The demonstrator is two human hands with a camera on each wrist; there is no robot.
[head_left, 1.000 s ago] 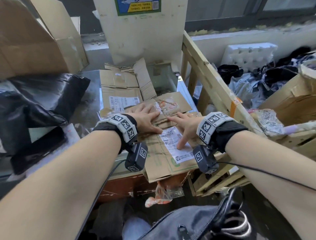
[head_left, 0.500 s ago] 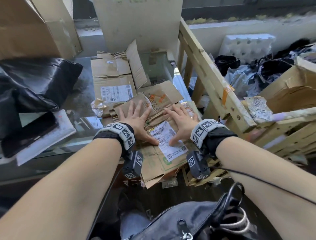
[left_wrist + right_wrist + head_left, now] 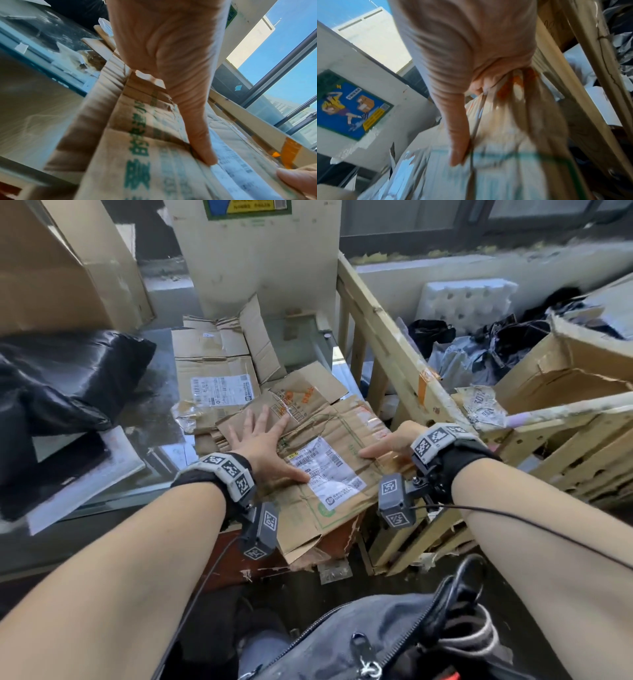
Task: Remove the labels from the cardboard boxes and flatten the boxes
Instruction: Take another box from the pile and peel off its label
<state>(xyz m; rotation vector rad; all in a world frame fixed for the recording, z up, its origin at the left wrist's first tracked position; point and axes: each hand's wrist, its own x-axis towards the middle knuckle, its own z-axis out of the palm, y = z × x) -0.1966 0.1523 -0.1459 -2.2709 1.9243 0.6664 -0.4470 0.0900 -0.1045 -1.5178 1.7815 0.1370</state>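
Left hand: flat, fingers spread, pressing flattened box beside label | Right hand: gripping box's right edge, close against wooden frame.

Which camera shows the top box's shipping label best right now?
The head view: the whole shipping label lies face-up between both hands. The left wrist view shows only a blurred edge-on strip; the right wrist view a smeared pale patch.

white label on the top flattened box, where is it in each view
Head: label at centre, between the left hand and right hand.
Left wrist: lower right, beside the thumb tip, blurred.
Right wrist: bottom centre, pale blur.
Shared landmark: the green line printed on the box.
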